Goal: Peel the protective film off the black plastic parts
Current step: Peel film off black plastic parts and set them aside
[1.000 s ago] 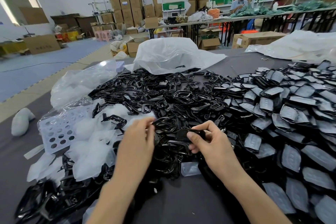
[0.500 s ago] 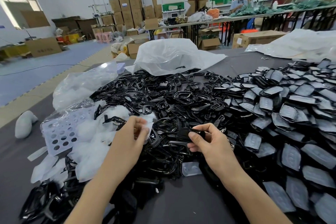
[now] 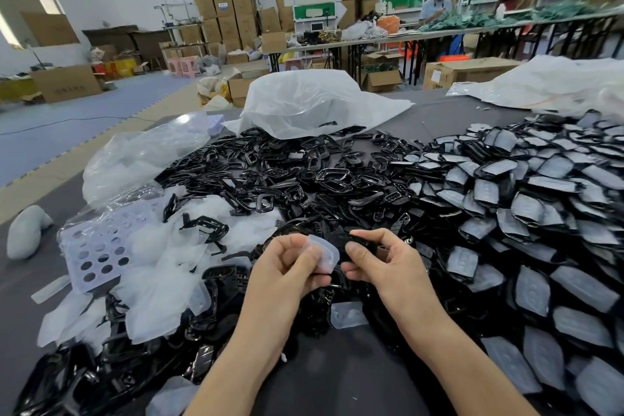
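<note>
Nearest the person's body, bare dark desk shows between the two forearms. Just beyond it, the left hand pinches a translucent film between thumb and curled fingers. The right hand, close beside it, grips a black plastic part with thumb and curled fingertips. Whether the film is stuck to the part I cannot tell.

Just nearer than that held part, one loose film lies on the desk. Left of the part, a drift of peeled films lies over a lilac perforated tray. Right of it, film-covered parts are heaped in overlapping rows. Beyond it spreads a tangle of bare black frames, then a crumpled white plastic bag. Far behind, cardboard boxes are stacked by the wall, and a person stands at a long bench.
</note>
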The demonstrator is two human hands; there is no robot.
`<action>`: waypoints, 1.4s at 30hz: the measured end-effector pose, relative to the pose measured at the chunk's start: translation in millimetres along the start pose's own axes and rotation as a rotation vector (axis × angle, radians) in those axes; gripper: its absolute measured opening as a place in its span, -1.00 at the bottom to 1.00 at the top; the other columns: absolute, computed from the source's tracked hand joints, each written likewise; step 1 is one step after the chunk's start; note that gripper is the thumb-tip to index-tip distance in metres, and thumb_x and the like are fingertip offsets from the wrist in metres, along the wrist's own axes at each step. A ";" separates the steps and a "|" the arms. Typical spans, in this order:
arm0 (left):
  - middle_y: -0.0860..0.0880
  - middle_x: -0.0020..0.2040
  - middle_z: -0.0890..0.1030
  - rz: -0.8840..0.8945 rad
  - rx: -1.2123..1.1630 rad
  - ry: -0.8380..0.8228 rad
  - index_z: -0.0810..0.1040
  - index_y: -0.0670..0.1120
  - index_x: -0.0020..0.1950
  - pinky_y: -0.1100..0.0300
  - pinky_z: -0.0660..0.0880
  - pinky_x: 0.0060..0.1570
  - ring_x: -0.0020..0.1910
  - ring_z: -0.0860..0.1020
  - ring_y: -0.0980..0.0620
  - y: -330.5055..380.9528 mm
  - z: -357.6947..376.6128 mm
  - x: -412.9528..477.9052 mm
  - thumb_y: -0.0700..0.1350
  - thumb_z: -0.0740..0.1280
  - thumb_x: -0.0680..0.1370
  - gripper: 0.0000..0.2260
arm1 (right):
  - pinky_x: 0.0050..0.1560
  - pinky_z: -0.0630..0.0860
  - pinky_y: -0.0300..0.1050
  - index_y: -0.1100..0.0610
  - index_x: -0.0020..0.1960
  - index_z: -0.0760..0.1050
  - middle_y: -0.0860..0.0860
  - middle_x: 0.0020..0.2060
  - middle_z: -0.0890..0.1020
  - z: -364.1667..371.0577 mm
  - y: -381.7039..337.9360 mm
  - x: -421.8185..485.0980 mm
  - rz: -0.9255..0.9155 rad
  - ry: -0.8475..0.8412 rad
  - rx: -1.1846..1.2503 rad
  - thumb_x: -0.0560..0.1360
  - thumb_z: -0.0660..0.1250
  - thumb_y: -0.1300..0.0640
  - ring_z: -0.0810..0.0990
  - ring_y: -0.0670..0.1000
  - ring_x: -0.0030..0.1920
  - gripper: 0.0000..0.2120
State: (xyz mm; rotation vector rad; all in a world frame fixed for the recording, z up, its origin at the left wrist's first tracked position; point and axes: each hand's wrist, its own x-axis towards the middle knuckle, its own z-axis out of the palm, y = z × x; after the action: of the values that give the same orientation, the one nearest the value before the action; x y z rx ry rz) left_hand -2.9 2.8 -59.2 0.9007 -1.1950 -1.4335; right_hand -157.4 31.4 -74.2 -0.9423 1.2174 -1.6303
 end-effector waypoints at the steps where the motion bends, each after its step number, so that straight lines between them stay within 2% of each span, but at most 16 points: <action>1: -0.09 -0.23 0.66 0.003 -0.010 0.002 0.52 -0.15 0.06 0.23 0.61 -0.17 -0.21 0.65 0.03 -0.4 0.9 -0.5 -0.27 0.37 0.59 -0.91 | -0.20 0.61 -0.27 0.11 0.05 0.62 0.06 -0.25 0.73 0.0 0.0 -0.1 0.011 0.003 0.020 0.53 0.44 0.26 0.73 0.02 -0.23 -0.87; 6: -0.10 -0.13 0.67 -0.011 -0.017 -0.018 0.49 -0.07 0.16 0.19 0.63 -0.09 -0.10 0.71 -0.09 -5.6 5.1 -4.8 -0.35 0.35 0.56 -0.75 | -0.21 0.63 -0.25 0.18 0.06 0.59 0.10 -0.21 0.74 1.7 -3.5 -0.8 0.093 -0.008 0.242 0.52 0.42 0.29 0.74 0.04 -0.20 -0.87; 9: -0.09 -0.16 0.65 0.107 0.255 -0.071 0.52 0.07 0.08 0.24 0.61 -0.12 -0.15 0.69 -0.01 -5.6 5.3 -9.3 -0.23 0.36 0.59 -0.80 | -0.22 0.64 -0.23 0.22 0.06 0.56 0.17 -0.14 0.74 3.4 -8.7 -0.6 0.134 -0.040 0.421 0.45 0.43 0.28 0.75 0.06 -0.18 -0.81; 11: -0.07 -0.19 0.63 0.199 0.446 -0.119 0.54 0.15 0.00 0.19 0.56 -0.20 -0.24 0.61 0.04 -5.4 6.8 -12.8 -0.11 0.37 0.59 -0.87 | -0.23 0.65 -0.22 0.23 0.05 0.55 0.19 -0.13 0.74 4.3 -11.6 -1.6 0.142 -0.075 0.487 0.39 0.44 0.25 0.75 0.07 -0.18 -0.75; 13: -0.04 -0.25 0.60 0.242 0.541 -0.132 0.53 0.13 -0.02 0.13 0.49 -0.27 -0.34 0.50 0.09 -6.4 8.4 -15.4 -0.09 0.34 0.59 -0.90 | -0.23 0.65 -0.21 0.22 0.07 0.54 0.21 -0.12 0.74 4.8 -13.0 -3.1 0.145 -0.083 0.501 0.39 0.44 0.23 0.76 0.09 -0.16 -0.73; 16: 0.05 -0.32 0.59 0.264 0.612 -0.096 0.55 0.15 -0.06 0.27 0.41 -0.30 -0.38 0.47 0.14 -5.3 8.6 -15.8 -0.09 0.30 0.61 -0.87 | -0.19 0.65 -0.20 0.19 0.08 0.56 0.20 -0.12 0.73 1.9 -11.9 -2.2 0.119 0.001 0.444 0.43 0.44 0.23 0.75 0.11 -0.11 -0.77; 19: 0.05 -0.32 0.64 0.227 0.585 -0.089 0.57 0.12 -0.02 0.35 0.45 -0.28 -0.38 0.55 0.16 -2.4 8.1 -14.4 -0.12 0.30 0.64 -0.86 | -0.18 0.64 -0.21 0.19 0.11 0.56 0.16 -0.12 0.74 -1.3 -9.9 0.6 0.098 0.076 0.370 0.53 0.40 0.28 0.75 0.11 -0.10 -0.84; 23: -0.13 -0.38 0.64 0.107 0.310 -0.028 0.63 0.01 -0.03 0.28 0.51 -0.39 -0.48 0.58 0.02 1.1 10.0 -13.0 -0.19 0.31 0.63 -0.86 | -0.19 0.64 -0.24 0.17 0.08 0.57 0.10 -0.18 0.75 0.0 -6.5 2.1 0.075 0.109 0.289 0.56 0.39 0.30 0.75 0.09 -0.11 -0.88; 25: -0.14 -0.29 0.69 0.065 0.164 0.015 0.65 -0.10 0.00 0.27 0.57 -0.35 -0.38 0.67 -0.04 4.5 11.8 -13.1 -0.22 0.33 0.62 -0.89 | -0.19 0.64 -0.23 0.16 0.07 0.58 0.10 -0.16 0.75 0.1 -5.2 2.1 0.073 0.112 0.265 0.56 0.39 0.30 0.75 0.09 -0.11 -0.88; 27: -0.14 -0.17 0.73 0.037 0.070 0.004 0.65 -0.18 0.06 0.30 0.60 -0.24 -0.20 0.72 -0.05 6.1 12.2 -12.8 -0.26 0.32 0.61 -0.88 | -0.18 0.64 -0.24 0.17 0.08 0.58 0.12 -0.14 0.75 -1.0 -4.7 1.9 0.074 0.107 0.266 0.56 0.39 0.30 0.76 0.08 -0.12 -0.88; 30: -0.09 0.02 0.73 0.008 -0.004 -0.098 0.59 -0.15 0.21 0.35 0.57 -0.01 0.07 0.69 0.00 5.5 12.7 -13.0 -0.36 0.27 0.61 -0.76 | -0.17 0.63 -0.25 0.18 0.11 0.57 0.13 -0.11 0.75 -2.8 -4.7 2.6 0.069 0.093 0.273 0.57 0.38 0.30 0.76 0.06 -0.11 -0.87; 33: -0.02 0.08 0.72 0.037 0.072 -0.175 0.53 -0.11 0.29 0.36 0.54 0.05 0.14 0.66 0.06 4.1 13.7 -14.6 -0.41 0.24 0.61 -0.68 | -0.17 0.63 -0.25 0.19 0.11 0.56 0.11 -0.11 0.75 -3.1 -3.8 4.1 0.060 0.093 0.284 0.58 0.35 0.31 0.75 0.05 -0.12 -0.87; 36: 0.02 0.00 0.74 0.087 0.191 -0.123 0.57 -0.08 0.24 0.32 0.58 -0.01 0.04 0.69 0.07 0.9 14.2 -14.2 -0.38 0.24 0.62 -0.70 | -0.19 0.63 -0.25 0.18 0.11 0.56 0.10 -0.12 0.75 -3.2 -2.6 4.6 0.059 0.105 0.281 0.59 0.33 0.31 0.75 0.03 -0.13 -0.87; 40: 0.03 -0.08 0.73 0.187 0.329 -0.078 0.64 0.05 0.12 0.24 0.61 -0.09 -0.08 0.70 0.05 0.9 14.3 -17.5 -0.21 0.28 0.64 -0.79 | -0.20 0.63 -0.25 0.17 0.09 0.58 0.13 -0.15 0.75 -3.7 -2.8 4.6 0.053 0.108 0.271 0.58 0.35 0.32 0.75 0.04 -0.14 -0.87; 42: 0.13 -0.05 0.69 0.273 0.445 -0.100 0.69 0.14 0.03 0.28 0.59 -0.10 -0.08 0.67 0.09 2.2 13.2 -19.3 -0.11 0.28 0.63 -0.79 | -0.19 0.63 -0.23 0.16 0.09 0.59 0.14 -0.15 0.75 -3.1 -3.4 4.0 0.054 0.100 0.255 0.58 0.35 0.31 0.75 0.06 -0.12 -0.87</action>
State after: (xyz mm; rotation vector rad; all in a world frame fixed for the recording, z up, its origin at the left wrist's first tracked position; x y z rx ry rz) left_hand -11.1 24.4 -55.2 0.9248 -1.6834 -1.0187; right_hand -162.3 29.1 -71.4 -0.6706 1.0597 -1.7579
